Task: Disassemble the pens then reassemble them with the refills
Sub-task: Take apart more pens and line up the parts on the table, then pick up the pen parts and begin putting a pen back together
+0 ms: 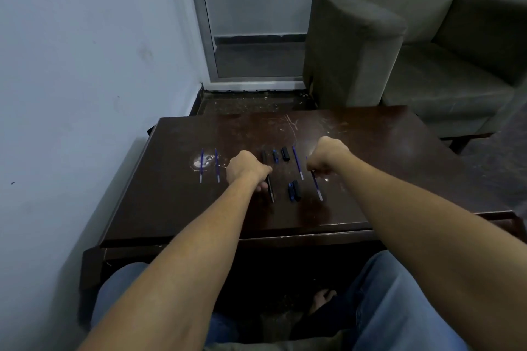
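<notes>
**Barrel and refill in hand, ready to join**

Nearest, the left grip [247, 169] is curled round a black pen barrel [271, 192]. The right grip [328, 155] pinches a blue refill [317, 186], both at the middle of the surface [171, 208]. Both parts look light. The thin refill would likely bend, so hold it near its tip. Loose caps [285, 153] lie beyond.

Black pen barrel [270, 191], thin blue refills [202, 165] lying parallel, loose black caps [285, 153]

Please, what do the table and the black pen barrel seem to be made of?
Table: likely wood or veneer, dark brown with a glossy varnish; it reflects light and shows pale scratches. Pen barrel: probably black plastic, smooth with a faint sheen; too small to be sure.
</notes>
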